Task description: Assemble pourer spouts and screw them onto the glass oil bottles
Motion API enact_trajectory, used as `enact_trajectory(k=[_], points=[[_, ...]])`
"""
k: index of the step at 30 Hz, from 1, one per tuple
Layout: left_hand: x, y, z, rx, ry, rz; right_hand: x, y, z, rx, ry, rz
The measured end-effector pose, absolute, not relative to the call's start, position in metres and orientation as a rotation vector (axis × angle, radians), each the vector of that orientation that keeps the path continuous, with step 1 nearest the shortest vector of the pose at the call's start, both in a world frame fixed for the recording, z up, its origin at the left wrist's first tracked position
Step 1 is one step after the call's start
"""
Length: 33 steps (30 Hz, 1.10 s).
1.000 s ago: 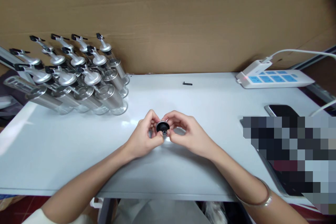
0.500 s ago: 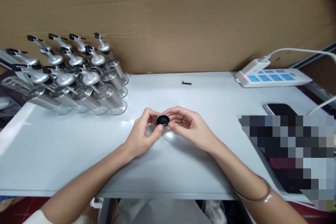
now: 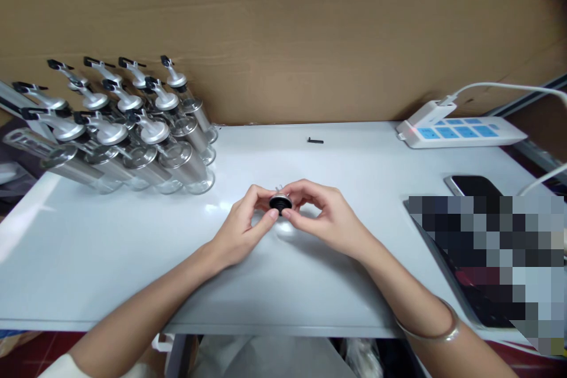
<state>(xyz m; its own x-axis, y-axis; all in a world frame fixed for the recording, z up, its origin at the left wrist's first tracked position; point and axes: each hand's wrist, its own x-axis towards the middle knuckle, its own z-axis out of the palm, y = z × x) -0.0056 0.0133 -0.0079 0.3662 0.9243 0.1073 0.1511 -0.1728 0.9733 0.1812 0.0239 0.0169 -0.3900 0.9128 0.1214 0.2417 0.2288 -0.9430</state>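
Note:
Between my fingertips, over the middle of the table, is a pourer spout (image 3: 280, 203) with a silver rim and a black ribbed stopper facing me. My left hand (image 3: 248, 218) pinches it from the left, thumb on the near side. From the right, my right hand (image 3: 319, 209) grips the same piece with thumb and fingers. Part of the spout's far side is hidden behind the rim and fingers. Farther back on the table lies a small black flip cap (image 3: 315, 140), apart from both hands.
At the back left stand several glass-and-steel bottles (image 3: 186, 165) and several silver spouts with black caps (image 3: 153, 129). A white power strip (image 3: 469, 133) with a plugged charger sits back right. In front of it are a phone (image 3: 476, 185) and a dark, partly blurred device (image 3: 469, 283).
The pourer spout has tilted in my fingers and shifted slightly right; its stopper end now points lower. Both hands have moved a little with it.

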Motion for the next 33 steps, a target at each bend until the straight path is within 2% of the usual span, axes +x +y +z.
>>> enact_trajectory(k=[4,13,21,26,33], points=[[0.000,0.013,-0.016,1.629,0.976,0.973,0.184,0.028,0.014,-1.075,-1.899,0.948],[-0.003,0.017,-0.014,2.044,0.984,1.034,0.185,0.029,0.011,-1.060,-1.985,0.953],[0.000,0.020,-0.019,1.570,1.052,1.112,0.186,0.030,0.011,-1.115,-1.858,1.109],[-0.002,0.022,-0.018,1.695,0.965,1.241,0.186,0.032,0.010,-1.099,-1.760,1.235],[-0.004,0.019,-0.020,1.899,0.936,1.259,0.184,0.032,0.010,-1.104,-1.938,1.071]])
